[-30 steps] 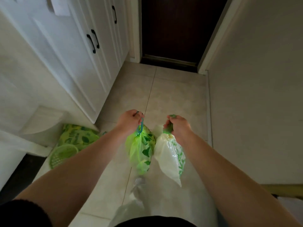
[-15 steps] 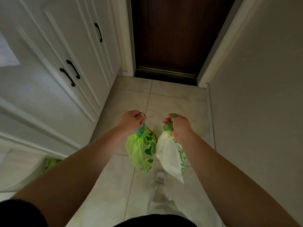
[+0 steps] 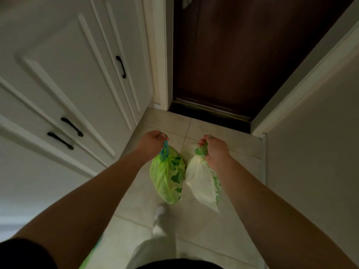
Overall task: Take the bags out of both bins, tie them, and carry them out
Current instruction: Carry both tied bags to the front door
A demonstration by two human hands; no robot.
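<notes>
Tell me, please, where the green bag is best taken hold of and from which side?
Grip the green bag at its gathered neck, by the blue drawstring, coming from above. The body hangs round and slack below, so its thin film offers no firm hold. The left hand grips that neck; the right hand holds the white bag likewise.

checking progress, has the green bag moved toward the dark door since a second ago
Yes: the green bag has moved forward, nearer the dark door.

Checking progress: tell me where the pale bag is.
Head view, right of centre: the pale bag hangs from the right hand, beside the green bag, before the dark door.
</notes>
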